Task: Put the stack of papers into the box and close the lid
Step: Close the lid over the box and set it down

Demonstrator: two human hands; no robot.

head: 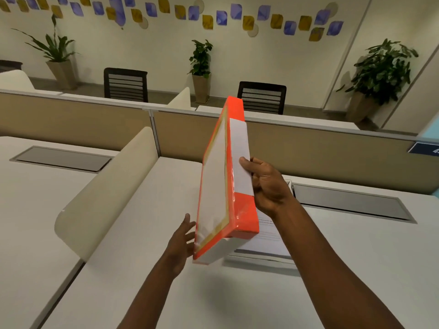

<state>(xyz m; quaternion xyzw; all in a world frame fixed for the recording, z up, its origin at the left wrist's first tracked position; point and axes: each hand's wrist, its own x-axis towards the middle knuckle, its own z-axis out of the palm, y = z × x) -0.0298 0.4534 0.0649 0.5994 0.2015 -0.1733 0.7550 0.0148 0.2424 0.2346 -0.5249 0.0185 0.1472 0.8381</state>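
An orange file box [244,217] with a white label on its spine is held up on edge above the desk, tilted, its large white-faced side turned left. My right hand [266,184] grips the spine side, thumb on the white label. My left hand [183,241] is beside the box's lower left corner with fingers spread, touching or nearly touching it. A stack of white papers [270,243] lies flat on the desk behind and below the box, partly hidden by it and by my right forearm.
The white desk [147,276] has a cream curved divider [104,198] on its left and a grey cable hatch [351,200] on the right. A beige partition [332,153] runs along the far edge. Chairs and potted plants stand beyond.
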